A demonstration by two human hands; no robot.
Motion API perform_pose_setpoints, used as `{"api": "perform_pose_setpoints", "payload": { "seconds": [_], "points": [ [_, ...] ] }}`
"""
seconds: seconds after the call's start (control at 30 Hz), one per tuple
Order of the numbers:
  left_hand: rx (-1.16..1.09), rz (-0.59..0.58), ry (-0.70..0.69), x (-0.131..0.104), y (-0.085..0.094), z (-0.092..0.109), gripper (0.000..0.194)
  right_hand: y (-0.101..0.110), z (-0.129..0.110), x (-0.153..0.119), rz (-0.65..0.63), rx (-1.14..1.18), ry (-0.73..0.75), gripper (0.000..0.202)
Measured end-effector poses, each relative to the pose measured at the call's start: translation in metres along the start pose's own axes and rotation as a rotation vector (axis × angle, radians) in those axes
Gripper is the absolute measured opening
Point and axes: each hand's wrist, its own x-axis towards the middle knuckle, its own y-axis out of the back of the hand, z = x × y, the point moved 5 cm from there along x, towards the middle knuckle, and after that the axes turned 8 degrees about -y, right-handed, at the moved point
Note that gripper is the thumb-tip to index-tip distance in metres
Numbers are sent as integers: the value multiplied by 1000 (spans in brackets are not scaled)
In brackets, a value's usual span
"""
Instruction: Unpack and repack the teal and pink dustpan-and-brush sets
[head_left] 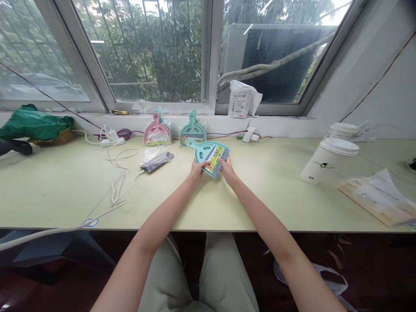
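Between my two hands, above the middle of the table, is a light teal mini dustpan [202,148] with a small grey-bristled brush [225,155] set in its pan. A green and yellow printed label [214,159] wraps the brush. My left hand [196,170] grips the pan's lower left edge, thumb on top. My right hand [228,170] holds the right edge by the bristles, its thumb on the label. The dustpan's handle points up and left. Behind it, against the wall, stand a pink dustpan stack [157,129] and a teal dustpan stack [193,126], both with brushes and labels.
Left on the table [269,203] lie a phone [157,162] partly under clear plastic, tangled white cables [117,186] and a power strip [112,139]. At right stand a white paper cup [328,160], another cup behind it, and a tissue pack [373,195]. A white package [239,102] sits on the sill.
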Motion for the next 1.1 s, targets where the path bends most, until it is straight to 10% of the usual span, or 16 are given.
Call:
{"api": "perform_pose_setpoints", "payload": {
  "seconds": [0.23,0.43,0.57,0.8,0.93,1.1],
  "points": [
    [305,-164,71,6,-2,11,46,4,21,8,53,554,-291,31],
    [1424,156,-498,24,57,80,51,25,19,14,121,622,-243,25],
    [1731,105,-252,33,95,81,44,33,20,15,153,632,-228,24],
    [1707,-307,-304,21,46,46,35,39,17,15,174,604,-242,24],
    [1802,-284,-457,14,33,42,45,47,12,17,177,527,-281,23],
    [1897,-216,-217,24,56,41,31,56,1,19,9,361,-325,24]
  ]
}}
